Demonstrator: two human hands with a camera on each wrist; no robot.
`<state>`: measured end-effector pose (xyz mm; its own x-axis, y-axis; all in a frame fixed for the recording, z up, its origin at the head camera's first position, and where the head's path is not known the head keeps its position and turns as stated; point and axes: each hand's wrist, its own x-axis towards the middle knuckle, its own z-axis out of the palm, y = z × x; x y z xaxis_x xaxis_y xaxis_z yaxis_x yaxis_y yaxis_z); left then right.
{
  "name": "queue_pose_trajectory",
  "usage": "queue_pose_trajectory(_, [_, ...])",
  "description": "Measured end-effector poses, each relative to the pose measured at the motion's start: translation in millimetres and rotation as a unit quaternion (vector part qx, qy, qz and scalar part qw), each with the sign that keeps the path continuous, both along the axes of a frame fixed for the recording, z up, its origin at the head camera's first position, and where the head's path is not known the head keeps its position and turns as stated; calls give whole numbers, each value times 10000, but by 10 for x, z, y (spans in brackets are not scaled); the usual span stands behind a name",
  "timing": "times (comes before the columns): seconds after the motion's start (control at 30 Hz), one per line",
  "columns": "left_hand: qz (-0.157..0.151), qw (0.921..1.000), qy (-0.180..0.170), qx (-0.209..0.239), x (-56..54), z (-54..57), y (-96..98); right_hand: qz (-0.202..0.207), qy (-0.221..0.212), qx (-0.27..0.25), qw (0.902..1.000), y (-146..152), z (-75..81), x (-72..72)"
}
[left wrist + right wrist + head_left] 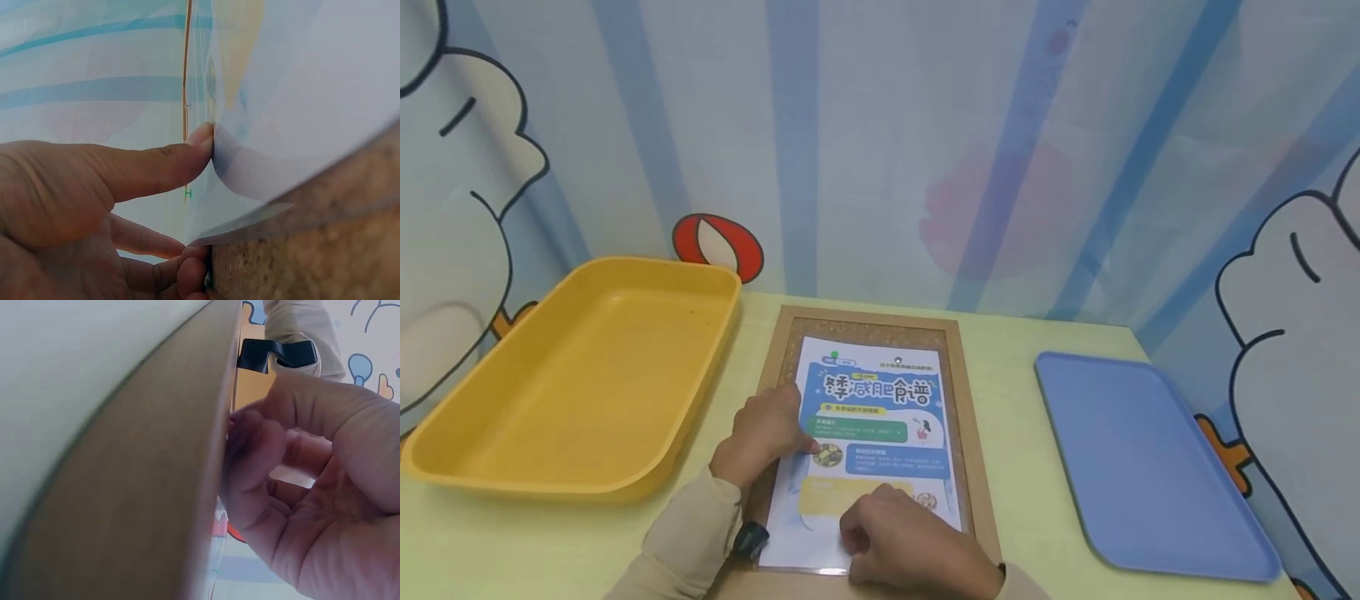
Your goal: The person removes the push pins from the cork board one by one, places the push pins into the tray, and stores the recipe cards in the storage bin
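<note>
A printed poster [880, 400] with blue, green and yellow panels lies on a wood-framed cork board [850, 327]. A green push pin [834, 355] and a white push pin [897, 360] stand in its upper part. At the poster's left side, my left hand [767, 433] touches the sheet with its straight thumb [169, 164]; the other fingers are bent near the lifted edge. My right hand [902, 533] rests over the poster's lower part with fingers curled. Its fingertips are close to the surface in the right wrist view, and whether they pinch something small is hidden.
A deep yellow tray [696, 400] stands left of the board. A flat blue tray [1157, 475] lies to the right on the pale yellow tabletop [1015, 400]. Behind the table hangs a striped cartoon backdrop [865, 167].
</note>
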<state>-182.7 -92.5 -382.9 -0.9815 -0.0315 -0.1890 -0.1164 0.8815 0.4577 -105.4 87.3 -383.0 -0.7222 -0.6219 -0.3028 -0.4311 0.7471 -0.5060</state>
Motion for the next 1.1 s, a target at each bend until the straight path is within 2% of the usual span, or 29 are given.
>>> queue_pose_trajectory(0.13, [-35, 10000, 23, 52, 1, 2, -4, 76, 274, -76, 9996, 46, 4, -5])
queue_pose_trajectory(0.27, [-42, 9999, 23, 114, 7, 4, -7, 110, 766, -168, 9969, 129, 2, -82])
queue_pose_trajectory(0.47, [-47, 9999, -20, 137, 7, 0, -14, -113, 921, -599, 9939, 248, -7, -174])
queue_pose_trajectory(0.77, [-81, 9999, -57, 122, -2, -12, -31, -682, 502, -1232, 9888, 323, 3, -245])
queue_pose_trajectory(0.9, [-84, 9998, -43, 178, -1, -10, -29, -1041, 459, -1469, 9826, 385, 9, -290])
queue_pose_trajectory(1.0, [-86, 9997, -39, 217, 1, -8, -26, -1417, 213, -1838, 9725, 455, 10, -343])
queue_pose_trajectory(1.1, [-93, 9997, -20, 223, -2, -10, -27, -1849, -364, -2332, 9540, 550, 19, -406])
